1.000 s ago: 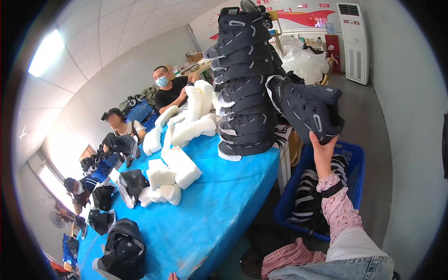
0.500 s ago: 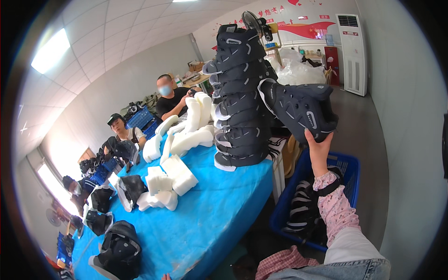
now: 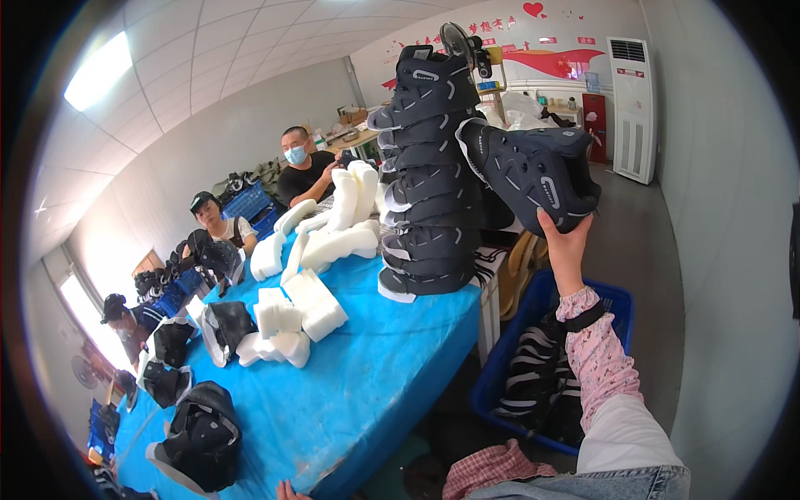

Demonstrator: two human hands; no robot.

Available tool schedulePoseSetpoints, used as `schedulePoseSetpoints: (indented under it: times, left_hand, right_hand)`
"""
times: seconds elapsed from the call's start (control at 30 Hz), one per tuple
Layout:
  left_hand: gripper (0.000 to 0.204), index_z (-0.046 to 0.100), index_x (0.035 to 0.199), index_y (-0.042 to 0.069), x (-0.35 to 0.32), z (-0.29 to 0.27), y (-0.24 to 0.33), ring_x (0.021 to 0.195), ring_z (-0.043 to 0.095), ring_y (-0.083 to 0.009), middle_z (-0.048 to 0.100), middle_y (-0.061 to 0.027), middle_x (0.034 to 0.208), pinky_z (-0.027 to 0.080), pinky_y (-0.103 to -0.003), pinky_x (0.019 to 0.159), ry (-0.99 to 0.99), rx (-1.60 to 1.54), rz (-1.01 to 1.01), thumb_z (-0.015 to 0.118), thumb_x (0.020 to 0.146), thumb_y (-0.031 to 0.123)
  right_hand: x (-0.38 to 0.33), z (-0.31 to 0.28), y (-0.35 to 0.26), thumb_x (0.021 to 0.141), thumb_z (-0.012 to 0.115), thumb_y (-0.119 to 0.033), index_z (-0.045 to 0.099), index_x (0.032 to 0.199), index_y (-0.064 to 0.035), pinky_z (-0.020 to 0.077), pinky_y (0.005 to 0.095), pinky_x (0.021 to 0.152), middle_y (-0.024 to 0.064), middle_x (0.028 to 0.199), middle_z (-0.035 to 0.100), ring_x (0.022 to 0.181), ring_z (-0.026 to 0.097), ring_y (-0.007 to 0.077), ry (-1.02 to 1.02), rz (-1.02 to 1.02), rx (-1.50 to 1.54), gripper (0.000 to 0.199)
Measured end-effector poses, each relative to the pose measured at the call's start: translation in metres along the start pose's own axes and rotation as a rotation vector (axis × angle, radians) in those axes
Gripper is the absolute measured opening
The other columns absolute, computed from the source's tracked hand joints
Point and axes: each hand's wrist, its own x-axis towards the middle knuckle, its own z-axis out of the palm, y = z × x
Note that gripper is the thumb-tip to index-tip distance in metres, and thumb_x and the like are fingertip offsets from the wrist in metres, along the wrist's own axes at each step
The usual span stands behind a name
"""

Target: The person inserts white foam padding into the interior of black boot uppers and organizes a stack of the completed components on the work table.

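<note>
My right hand, raised on the right, grips a black shoe upper by its heel end. The upper is tilted, its pale-edged toe toward a tall stack of similar black shoe uppers on the table corner. Whether it touches the stack is hard to tell. Only some fingers of my left hand show at the lower edge, extended and empty over the table's near side. A single black shoe upper lies on the blue-covered table left of that hand.
White foam pieces lie in the table's middle, with more black uppers along its left side. A blue crate holding black-and-white uppers stands right of the table. Several co-workers sit on the far side. A white cabinet air conditioner stands behind.
My right hand still holds the upper, slightly lower and further left in the picture. More of my left hand's fingers show. The view has shifted a little.
</note>
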Motion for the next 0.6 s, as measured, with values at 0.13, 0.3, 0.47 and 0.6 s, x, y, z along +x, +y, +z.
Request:
schedulePoseSetpoints:
  times: [0.13, 0.3, 0.47, 0.6]
  left_hand:
    - [0.037, 0.053, 0.122, 0.004, -0.002, 0.003, -0.004, 0.117, 0.043, -0.0326, 0.051, -0.0126, 0.126, 0.026, -0.048, 0.101, 0.027, 0.013, -0.001, 0.044, 0.089, 0.019]
    - [0.036, 0.053, 0.123, 0.007, -0.001, 0.002, 0.0, 0.116, 0.043, -0.032, 0.051, -0.0121, 0.126, 0.026, -0.047, 0.101, 0.042, 0.005, 0.002, 0.047, 0.089, 0.017]
    - [0.036, 0.053, 0.123, 0.008, -0.004, 0.005, -0.004, 0.116, 0.043, -0.0321, 0.051, -0.0117, 0.126, 0.026, -0.047, 0.101, 0.046, 0.001, -0.002, 0.047, 0.089, 0.017]
    - [0.036, 0.053, 0.123, 0.009, -0.003, 0.003, -0.003, 0.116, 0.043, -0.0307, 0.052, -0.0118, 0.125, 0.028, -0.046, 0.1, 0.044, 0.015, -0.002, 0.049, 0.088, 0.018]
  right_hand:
    - [0.001, 0.001, -0.003, 0.073, 0.078, -0.029, 0.027, 0.131, 0.0041, 0.0363, 0.0305, 0.096, 0.0156, 0.126, 0.044, 0.113, 0.046, 0.0211, -0.007, 0.013, 0.015, 0.085]
    - [0.005, -0.002, -0.003, 0.073, 0.078, -0.028, 0.027, 0.132, 0.0036, 0.0364, 0.0301, 0.096, 0.0154, 0.126, 0.044, 0.113, 0.046, 0.021, -0.004, -0.003, -0.007, 0.084]
    - [0.007, -0.005, -0.012, 0.074, 0.077, -0.028, 0.026, 0.134, 0.0031, 0.0341, 0.0305, 0.099, 0.0153, 0.128, 0.042, 0.115, 0.044, 0.0207, 0.042, -0.031, 0.079, 0.085]
    - [0.019, 0.004, -0.034, 0.075, 0.077, -0.029, 0.028, 0.133, 0.0043, 0.0328, 0.031, 0.1, 0.0154, 0.13, 0.041, 0.117, 0.042, 0.0206, 0.122, -0.084, 0.196, 0.082]
